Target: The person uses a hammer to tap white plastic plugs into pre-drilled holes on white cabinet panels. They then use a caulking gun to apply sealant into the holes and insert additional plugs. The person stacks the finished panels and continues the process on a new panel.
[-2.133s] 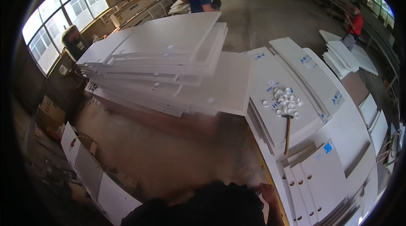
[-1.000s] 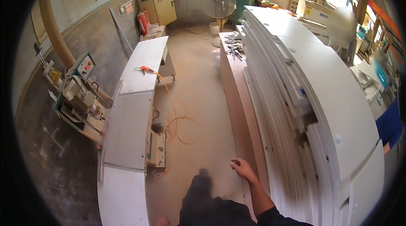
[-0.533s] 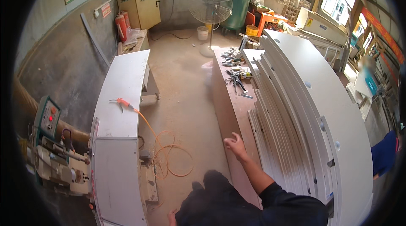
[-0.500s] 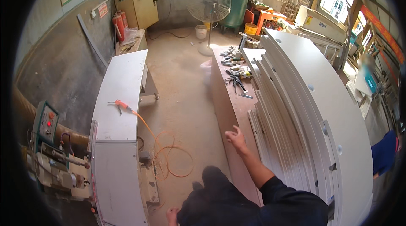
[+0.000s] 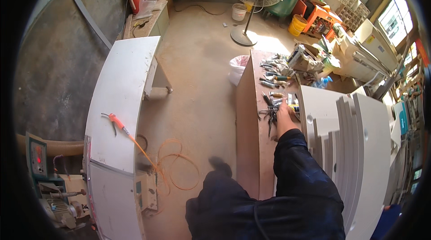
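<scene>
My right hand [image 5: 283, 112] is at the right edge of a tool-covered brown bench [image 5: 266, 150], its arm stretched forward in a dark sleeve. It lies among the tools, beside black-handled tools [image 5: 270, 113] and against a tube with a yellow and white label [image 5: 294, 103]. Its fingers are small and partly hidden, so whether they grip anything does not show. More hand tools [image 5: 274, 78] lie in a loose cluster farther up the bench. To the right of my arm stand stacked white panels [image 5: 372, 141]. My left hand is out of the picture.
At left, a long white-topped table [image 5: 119, 83] carries an orange air blow gun [image 5: 117, 121]; its orange hose [image 5: 177, 155] coils on the floor. A lined white bin [image 5: 238, 72] stands by the bench. Beyond are a pedestal fan [image 5: 244, 36] and a machine [image 5: 58, 199] lower left.
My right hand has moved forward from beside the panel stack to the tools on the bench. My left hand has left the picture. The view has shifted, with the bench now nearer.
</scene>
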Tool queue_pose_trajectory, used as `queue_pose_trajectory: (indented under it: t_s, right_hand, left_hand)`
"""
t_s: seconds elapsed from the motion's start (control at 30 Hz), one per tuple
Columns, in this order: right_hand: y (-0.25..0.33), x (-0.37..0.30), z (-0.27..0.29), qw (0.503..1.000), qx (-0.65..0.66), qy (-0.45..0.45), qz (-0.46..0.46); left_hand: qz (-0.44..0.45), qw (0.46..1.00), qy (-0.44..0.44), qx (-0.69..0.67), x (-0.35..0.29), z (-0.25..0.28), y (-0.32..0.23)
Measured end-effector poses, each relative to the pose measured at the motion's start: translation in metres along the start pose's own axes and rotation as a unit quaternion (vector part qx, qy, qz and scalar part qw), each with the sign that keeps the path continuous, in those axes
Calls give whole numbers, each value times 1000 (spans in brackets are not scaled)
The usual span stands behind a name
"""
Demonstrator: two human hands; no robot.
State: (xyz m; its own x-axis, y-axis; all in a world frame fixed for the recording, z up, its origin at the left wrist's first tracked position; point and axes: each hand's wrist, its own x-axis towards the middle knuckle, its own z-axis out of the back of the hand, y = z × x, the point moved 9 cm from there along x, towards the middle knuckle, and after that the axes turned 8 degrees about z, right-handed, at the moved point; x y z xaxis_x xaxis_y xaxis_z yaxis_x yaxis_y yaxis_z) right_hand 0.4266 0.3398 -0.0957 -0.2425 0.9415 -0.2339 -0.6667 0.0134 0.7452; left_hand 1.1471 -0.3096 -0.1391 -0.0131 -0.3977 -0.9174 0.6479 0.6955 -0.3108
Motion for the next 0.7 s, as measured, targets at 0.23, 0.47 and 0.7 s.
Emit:
queue_pose_trajectory:
  t_s: [0.23,0.47,0.7]
  right_hand:
    - [-52,120,-9,971,-95,-95,-197]
    - [-3,-78,27,992,87,-81,-40]
    - [16,-221,38,939,225,201,164]
  left_hand:
    - [52,999,15,-3,-44,-79,42]
    - [-21,998,10,-51,-62,-62,41]
    - [-59,993,21,-96,-16,-25,87]
